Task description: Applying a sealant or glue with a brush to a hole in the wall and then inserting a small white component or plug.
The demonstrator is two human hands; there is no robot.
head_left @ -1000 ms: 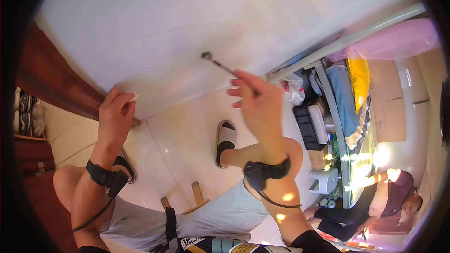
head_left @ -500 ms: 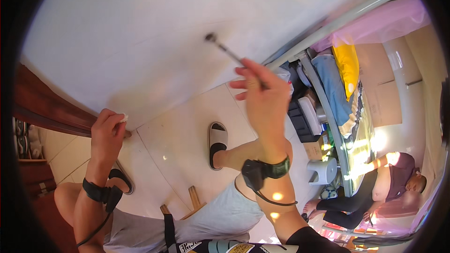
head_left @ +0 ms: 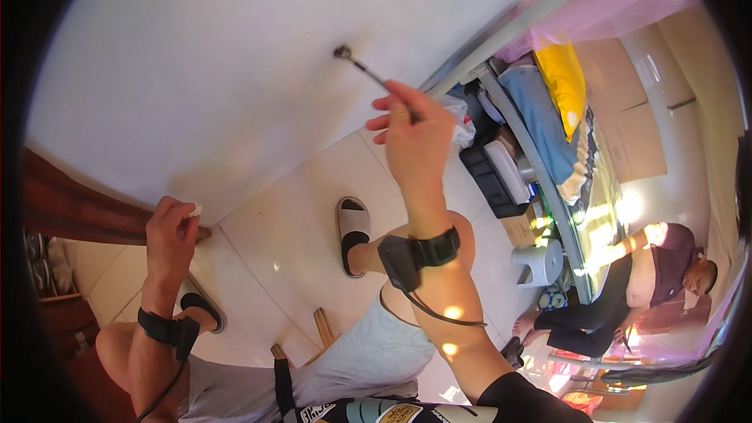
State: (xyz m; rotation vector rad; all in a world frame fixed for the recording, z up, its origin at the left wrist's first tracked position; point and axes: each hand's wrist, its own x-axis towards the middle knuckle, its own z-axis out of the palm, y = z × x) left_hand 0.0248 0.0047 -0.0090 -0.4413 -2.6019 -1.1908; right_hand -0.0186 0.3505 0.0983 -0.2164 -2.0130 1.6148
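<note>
Right hand is pinching a thin tool before a white wall; left hand is pinching a white scrap.
In the head view, the right hand's other fingers are spreading loosely; the tool is slanting up and left, its round dark head leading. Since the earlier frames, the view is shifting, both grips holding.
</note>
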